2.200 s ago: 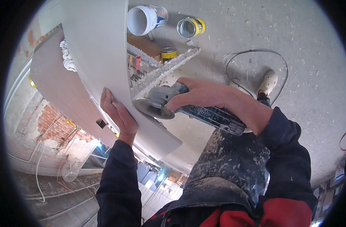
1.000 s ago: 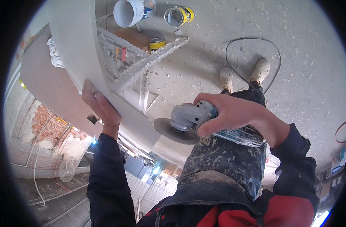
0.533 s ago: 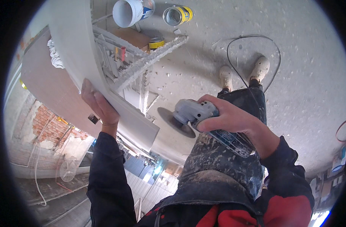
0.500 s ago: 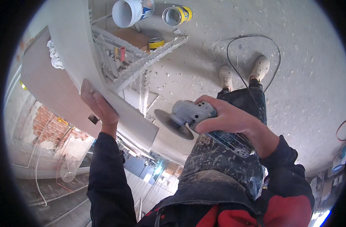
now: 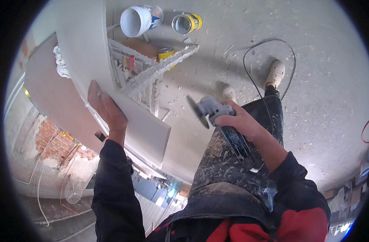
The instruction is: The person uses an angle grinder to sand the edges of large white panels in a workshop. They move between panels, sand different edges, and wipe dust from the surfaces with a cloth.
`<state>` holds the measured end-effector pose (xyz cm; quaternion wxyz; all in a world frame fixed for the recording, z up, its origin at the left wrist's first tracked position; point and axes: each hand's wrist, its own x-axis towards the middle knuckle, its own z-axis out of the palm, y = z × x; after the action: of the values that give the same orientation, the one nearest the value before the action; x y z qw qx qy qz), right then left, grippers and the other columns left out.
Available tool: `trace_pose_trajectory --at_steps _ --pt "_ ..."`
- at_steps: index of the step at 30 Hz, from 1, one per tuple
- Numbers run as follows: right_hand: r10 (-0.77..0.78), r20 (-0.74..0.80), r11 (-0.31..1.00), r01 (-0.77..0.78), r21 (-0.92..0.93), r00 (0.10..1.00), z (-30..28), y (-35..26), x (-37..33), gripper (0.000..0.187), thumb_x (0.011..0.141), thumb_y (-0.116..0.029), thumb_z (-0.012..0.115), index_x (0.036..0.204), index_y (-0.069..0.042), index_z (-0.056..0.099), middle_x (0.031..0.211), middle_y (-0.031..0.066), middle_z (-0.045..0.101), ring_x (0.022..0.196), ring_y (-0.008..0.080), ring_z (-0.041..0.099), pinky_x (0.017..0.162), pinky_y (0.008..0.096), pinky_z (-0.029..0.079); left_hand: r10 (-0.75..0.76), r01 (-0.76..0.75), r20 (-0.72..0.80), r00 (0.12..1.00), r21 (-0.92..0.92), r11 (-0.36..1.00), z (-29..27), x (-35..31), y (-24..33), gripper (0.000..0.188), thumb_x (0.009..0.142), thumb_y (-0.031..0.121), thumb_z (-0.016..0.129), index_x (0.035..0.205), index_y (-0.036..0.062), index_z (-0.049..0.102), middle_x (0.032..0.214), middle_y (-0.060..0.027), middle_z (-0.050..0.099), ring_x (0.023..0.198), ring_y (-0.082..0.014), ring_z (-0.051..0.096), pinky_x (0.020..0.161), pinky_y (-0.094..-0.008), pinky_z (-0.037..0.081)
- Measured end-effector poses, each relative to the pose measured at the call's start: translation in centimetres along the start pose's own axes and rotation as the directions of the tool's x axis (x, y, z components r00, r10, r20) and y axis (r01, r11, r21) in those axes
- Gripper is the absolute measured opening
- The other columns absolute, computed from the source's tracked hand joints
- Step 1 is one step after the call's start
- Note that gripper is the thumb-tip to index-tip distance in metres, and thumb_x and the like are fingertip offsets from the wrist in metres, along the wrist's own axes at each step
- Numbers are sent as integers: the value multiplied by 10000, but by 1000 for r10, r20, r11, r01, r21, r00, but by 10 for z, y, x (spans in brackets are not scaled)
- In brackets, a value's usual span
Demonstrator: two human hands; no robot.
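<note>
My right hand (image 5: pixel 245 123) is wrapped round a dusty angle grinder (image 5: pixel 232 139) in front of my right thigh. Its thin cutting disc (image 5: pixel 197 111) points toward the board and stands apart from it. Flat on the pale board (image 5: pixel 142 125) lies my left hand (image 5: pixel 106 108), its fingers stretched out near the board's left edge. The board rests on a sawhorse-like stand (image 5: pixel 160 67) crusted with white plaster. I cannot make out whether the disc is spinning.
Behind the stand are a white bucket (image 5: pixel 136 22) and an open yellow tin (image 5: pixel 186 23); another yellow tin (image 5: pixel 166 53) sits by the stand. A black cable (image 5: pixel 269 40) loops on the floor round my foot. A larger panel (image 5: pixel 51 92) and a white cloth (image 5: pixel 61 62) are at the left.
The grinder has turned, its disc now more upright and higher, with my right hand slightly further left. My left hand keeps its place on the board. One foot has stepped back, partly hidden now.
</note>
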<state>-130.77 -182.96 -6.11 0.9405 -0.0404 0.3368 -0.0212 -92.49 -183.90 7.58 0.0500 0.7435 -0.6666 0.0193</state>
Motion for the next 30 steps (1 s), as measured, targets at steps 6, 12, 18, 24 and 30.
trace_pose_trajectory --at_steps 6,12,18,24,30 --pt "-356 -184 891 392 229 916 22 16 -9 664 817 -189 802 1338 -10 431 974 142 630 709 227 687 618 353 584 -84 73 -71 994 -139 988 9 5 1 503 1053 224 436 1441 -96 456 1473 -246 464 1377 -379 430 1187 -462 308" --pt "-647 -369 662 732 163 667 80 69 8 644 825 -179 763 1332 -26 396 988 171 626 738 263 691 672 403 596 -53 36 -135 989 -132 991 10 15 6 490 1034 238 464 1401 -82 521 1441 -263 532 1371 -413 444 1173 -510 310" --pt "-734 -409 532 833 149 542 118 98 20 702 800 -148 838 1340 -1 415 1087 109 622 901 158 637 763 321 549 302 -308 -68 951 -130 942 4 -92 -15 528 1032 224 447 1469 -72 472 1533 -262 455 1448 -419 381 1207 -535 251" --pt "-779 -395 498 863 85 488 132 89 32 691 823 -195 789 1350 9 390 1029 152 604 740 218 672 661 375 588 302 -294 20 953 -170 941 -20 -136 -16 539 1017 186 433 1480 -89 448 1575 -262 404 1473 -432 339 1223 -539 207" --pt "-811 -384 479 878 -1 442 132 95 42 756 784 -228 858 1346 46 434 1091 102 642 967 142 634 851 306 542 321 -318 1 947 -128 939 -14 -135 -18 530 1001 148 427 1476 -87 450 1564 -269 416 1455 -434 361 1214 -533 228"
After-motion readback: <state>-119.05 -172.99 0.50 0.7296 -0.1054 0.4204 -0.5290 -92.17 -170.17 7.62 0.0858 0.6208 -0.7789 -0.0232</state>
